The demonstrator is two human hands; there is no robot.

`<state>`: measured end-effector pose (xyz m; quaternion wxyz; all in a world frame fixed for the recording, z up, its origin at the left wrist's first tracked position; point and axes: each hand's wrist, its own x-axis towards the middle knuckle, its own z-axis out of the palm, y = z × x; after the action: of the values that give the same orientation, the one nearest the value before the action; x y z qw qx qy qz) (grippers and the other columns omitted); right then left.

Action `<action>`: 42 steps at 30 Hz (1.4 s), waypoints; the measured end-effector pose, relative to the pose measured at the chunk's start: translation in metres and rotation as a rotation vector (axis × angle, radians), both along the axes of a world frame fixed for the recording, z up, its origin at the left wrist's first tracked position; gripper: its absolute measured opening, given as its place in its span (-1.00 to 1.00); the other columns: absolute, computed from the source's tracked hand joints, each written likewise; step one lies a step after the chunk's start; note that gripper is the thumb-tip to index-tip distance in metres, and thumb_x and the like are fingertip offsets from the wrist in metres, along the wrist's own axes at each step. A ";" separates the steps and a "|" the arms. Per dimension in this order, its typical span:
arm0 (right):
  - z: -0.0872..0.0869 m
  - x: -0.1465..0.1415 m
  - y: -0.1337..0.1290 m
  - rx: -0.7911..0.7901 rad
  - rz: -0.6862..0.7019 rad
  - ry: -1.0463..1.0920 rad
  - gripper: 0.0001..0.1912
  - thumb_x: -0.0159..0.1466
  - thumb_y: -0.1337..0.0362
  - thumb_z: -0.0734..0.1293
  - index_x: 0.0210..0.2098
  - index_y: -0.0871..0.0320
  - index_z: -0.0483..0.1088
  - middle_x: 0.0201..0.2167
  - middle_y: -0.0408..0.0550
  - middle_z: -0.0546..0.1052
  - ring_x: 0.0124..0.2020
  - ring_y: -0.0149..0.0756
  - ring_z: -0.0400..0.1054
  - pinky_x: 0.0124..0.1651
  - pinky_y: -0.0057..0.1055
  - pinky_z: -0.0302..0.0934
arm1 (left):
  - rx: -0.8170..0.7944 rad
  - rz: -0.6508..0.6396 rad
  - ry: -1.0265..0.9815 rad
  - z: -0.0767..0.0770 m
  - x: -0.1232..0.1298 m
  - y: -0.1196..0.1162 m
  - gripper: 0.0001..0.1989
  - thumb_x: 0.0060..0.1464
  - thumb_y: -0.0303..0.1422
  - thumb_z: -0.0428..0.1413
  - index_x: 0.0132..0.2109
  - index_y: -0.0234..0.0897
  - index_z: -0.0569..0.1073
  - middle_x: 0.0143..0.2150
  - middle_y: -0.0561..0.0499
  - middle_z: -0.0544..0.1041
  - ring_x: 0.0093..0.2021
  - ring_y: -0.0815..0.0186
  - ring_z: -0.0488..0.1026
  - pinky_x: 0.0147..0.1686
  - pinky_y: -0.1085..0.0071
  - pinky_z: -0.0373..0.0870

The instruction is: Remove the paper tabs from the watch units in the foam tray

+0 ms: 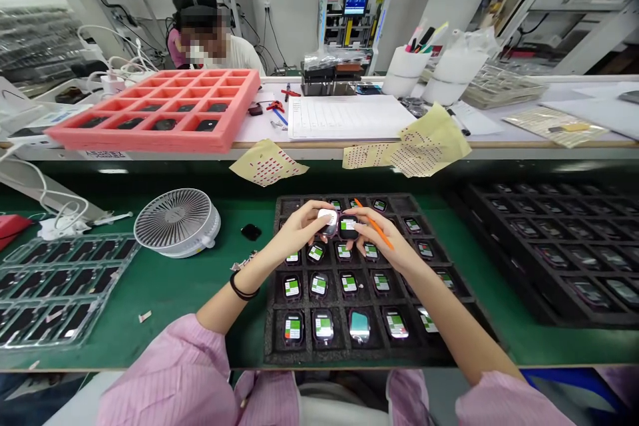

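Pink striped sleeves [164,373] enter from below, both forearms reaching over a black foam tray [272,339] on the green surface [164,299]. Its rows hold dark rounded-rectangular devices [323,326] with green-and-white labels. The left hand [299,229] closes narrowly on a small white rounded object [327,219], which lies nearer it than the right hand [379,237]. The right hand narrowly grips a thin orange stick [375,225], slanting diagonally beneath its fingers.

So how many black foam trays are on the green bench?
2: the middle tray, under the hands, and the right tray beside it, which runs past the picture's edge, so more could be hidden.
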<state>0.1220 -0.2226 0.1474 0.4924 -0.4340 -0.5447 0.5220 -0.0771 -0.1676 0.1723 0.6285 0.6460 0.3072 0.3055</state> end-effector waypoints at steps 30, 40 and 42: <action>-0.006 0.000 -0.004 -0.001 -0.016 0.098 -0.73 0.30 0.14 0.26 -0.05 0.11 0.34 -0.42 -0.13 0.41 -0.51 -0.32 0.43 -0.58 -0.45 0.18 | -0.203 -0.055 -0.119 0.002 -0.006 0.000 -0.62 0.16 -0.18 0.04 0.05 -0.29 0.36 -0.31 -0.02 0.48 -0.40 0.35 0.48 -0.57 0.56 0.24; -0.016 0.000 0.001 0.015 -0.026 0.094 -0.62 0.22 0.16 0.35 0.01 0.04 0.28 -0.10 0.00 0.40 -0.40 -0.32 0.46 -0.58 -0.48 0.23 | 0.043 0.031 -0.049 -0.004 -0.002 0.000 -0.60 0.10 -0.24 0.15 0.05 -0.25 0.29 0.00 -0.11 0.43 -0.29 0.36 0.47 -0.59 0.60 0.22; -0.014 -0.001 0.000 0.019 -0.019 0.091 -0.61 0.22 0.17 0.36 0.02 0.03 0.28 -0.11 0.00 0.40 -0.39 -0.31 0.45 -0.57 -0.48 0.23 | 0.049 0.028 -0.044 -0.005 -0.001 0.000 -0.59 0.08 -0.25 0.16 0.04 -0.24 0.29 -0.01 -0.10 0.43 -0.28 0.37 0.47 -0.53 0.58 0.28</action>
<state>0.1207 -0.2229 0.1334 0.5256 -0.4102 -0.5226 0.5314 -0.0782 -0.1677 0.1676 0.6147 0.6500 0.2947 0.3359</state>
